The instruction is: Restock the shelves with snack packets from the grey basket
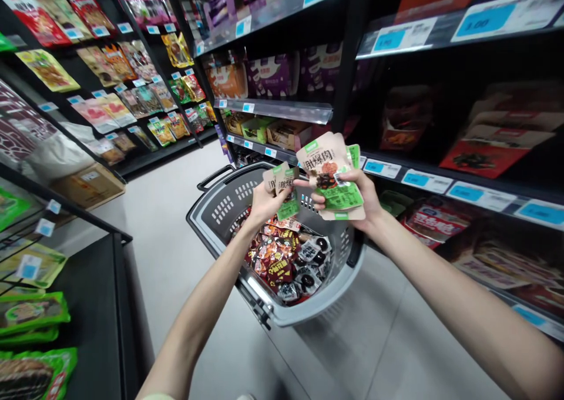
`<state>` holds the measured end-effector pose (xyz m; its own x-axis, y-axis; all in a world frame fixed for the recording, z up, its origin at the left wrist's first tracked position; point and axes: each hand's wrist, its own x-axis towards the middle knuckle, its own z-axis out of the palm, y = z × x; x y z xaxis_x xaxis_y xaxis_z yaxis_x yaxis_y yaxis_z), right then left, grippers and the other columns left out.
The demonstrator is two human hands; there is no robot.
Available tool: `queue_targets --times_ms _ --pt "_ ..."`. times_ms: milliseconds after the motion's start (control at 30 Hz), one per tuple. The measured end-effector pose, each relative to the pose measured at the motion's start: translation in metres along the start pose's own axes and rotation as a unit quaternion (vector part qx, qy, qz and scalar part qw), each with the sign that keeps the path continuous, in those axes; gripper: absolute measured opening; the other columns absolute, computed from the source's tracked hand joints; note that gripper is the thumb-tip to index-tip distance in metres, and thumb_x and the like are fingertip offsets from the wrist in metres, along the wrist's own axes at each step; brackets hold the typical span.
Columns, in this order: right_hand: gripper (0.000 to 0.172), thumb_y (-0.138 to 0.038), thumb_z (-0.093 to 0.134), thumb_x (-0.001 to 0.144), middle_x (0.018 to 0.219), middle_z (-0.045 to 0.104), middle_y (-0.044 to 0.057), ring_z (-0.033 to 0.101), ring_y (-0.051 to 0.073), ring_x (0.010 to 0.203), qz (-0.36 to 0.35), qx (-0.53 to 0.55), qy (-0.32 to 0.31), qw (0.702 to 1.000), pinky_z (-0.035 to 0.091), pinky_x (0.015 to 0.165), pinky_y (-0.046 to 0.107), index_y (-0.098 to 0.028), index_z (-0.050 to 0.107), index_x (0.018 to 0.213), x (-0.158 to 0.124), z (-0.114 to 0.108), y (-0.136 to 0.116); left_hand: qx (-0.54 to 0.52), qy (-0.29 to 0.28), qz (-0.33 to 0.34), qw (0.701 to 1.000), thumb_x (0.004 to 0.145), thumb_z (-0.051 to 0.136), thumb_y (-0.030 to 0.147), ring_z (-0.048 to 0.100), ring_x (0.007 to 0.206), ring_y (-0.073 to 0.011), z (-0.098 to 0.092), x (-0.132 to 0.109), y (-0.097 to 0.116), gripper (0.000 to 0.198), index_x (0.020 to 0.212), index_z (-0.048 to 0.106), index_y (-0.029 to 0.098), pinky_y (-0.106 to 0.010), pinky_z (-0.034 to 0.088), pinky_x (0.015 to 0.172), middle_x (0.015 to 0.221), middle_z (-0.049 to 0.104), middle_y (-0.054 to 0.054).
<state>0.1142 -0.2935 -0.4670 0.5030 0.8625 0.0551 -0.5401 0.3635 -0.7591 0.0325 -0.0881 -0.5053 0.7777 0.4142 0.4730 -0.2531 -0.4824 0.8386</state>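
Note:
My right hand (361,197) is closed on several beige-and-green snack packets (330,165), fanned out above the right side of a grey shopping basket (304,315). To its left, my left hand (265,203) grips a smaller bunch of similar snack packets (286,182), over the basket's middle. A fingertip of the right hand reaches toward the left bunch; whether it touches is hard to tell. Inside the basket lie dark red snack packets (275,259) and clear-and-black wrapped snacks (311,268). The packets and hands hide part of the basket's far wall.
Shelves with price tags (425,180) run along the right, holding open snack boxes (489,147). Hanging snack bags (103,62) fill a rack at the back left. A low black shelf (92,312) stands at the left, and a cardboard box (88,182) sits on the floor behind it.

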Motion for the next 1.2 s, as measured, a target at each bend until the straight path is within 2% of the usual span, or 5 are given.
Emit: queue_targets --times_ms 300,567,767,967,1200 --pt "0.047 -0.041 0.079 0.064 0.103 0.07 0.005 0.063 0.019 0.08 -0.123 -0.22 0.182 0.951 0.054 0.074 0.034 -0.02 0.062 0.103 0.017 0.017 0.031 -0.379 0.021 -0.16 0.911 0.062 0.084 0.017 0.068 0.109 -0.0295 0.008 0.001 0.008 0.043 0.101 0.067 0.015 -0.049 0.047 0.104 0.104 0.076 -0.01" --pt "0.082 -0.052 0.074 0.069 0.126 0.052 0.019 0.049 0.036 0.125 -0.232 -0.569 0.309 0.726 0.041 0.108 0.053 -0.014 0.043 0.135 0.035 0.035 0.067 -0.436 0.007 -0.135 0.89 0.079 0.074 0.054 0.051 0.135 -0.0295 0.027 -0.011 0.018 0.05 0.115 0.064 0.02 -0.046 0.039 0.115 0.123 0.07 -0.009" --pt "0.093 -0.054 0.068 0.072 0.131 0.046 0.022 0.046 0.042 0.128 -0.168 -0.624 0.281 0.71 0.044 0.102 0.058 -0.012 0.031 0.145 0.035 0.036 0.066 -0.354 0.002 -0.083 0.932 0.054 0.09 0.058 0.062 0.121 -0.0311 0.024 -0.015 0.013 0.083 0.121 0.061 0.018 -0.043 0.047 0.106 0.122 0.069 -0.013" --pt "0.105 -0.036 0.066 0.069 0.153 0.026 0.025 0.032 0.045 0.141 -0.137 -0.68 0.205 0.691 0.037 0.11 0.062 -0.013 0.011 0.155 0.03 0.032 0.068 -0.297 0.04 -0.129 0.945 0.059 0.091 0.038 0.07 0.098 -0.0269 0.029 -0.019 0.011 0.061 0.109 0.065 0.015 -0.041 0.054 0.094 0.107 0.073 -0.01" --pt "0.107 -0.045 0.077 0.069 0.15 0.036 0.02 0.037 0.034 0.143 -0.21 -0.585 0.134 0.772 0.033 0.118 0.05 -0.017 0.021 0.156 0.025 0.021 0.054 -0.362 0.031 -0.112 0.925 0.048 0.092 0.058 0.067 0.108 -0.0286 0.032 -0.017 0.016 0.08 0.11 0.063 0.017 -0.038 0.052 0.096 0.112 0.072 -0.012"
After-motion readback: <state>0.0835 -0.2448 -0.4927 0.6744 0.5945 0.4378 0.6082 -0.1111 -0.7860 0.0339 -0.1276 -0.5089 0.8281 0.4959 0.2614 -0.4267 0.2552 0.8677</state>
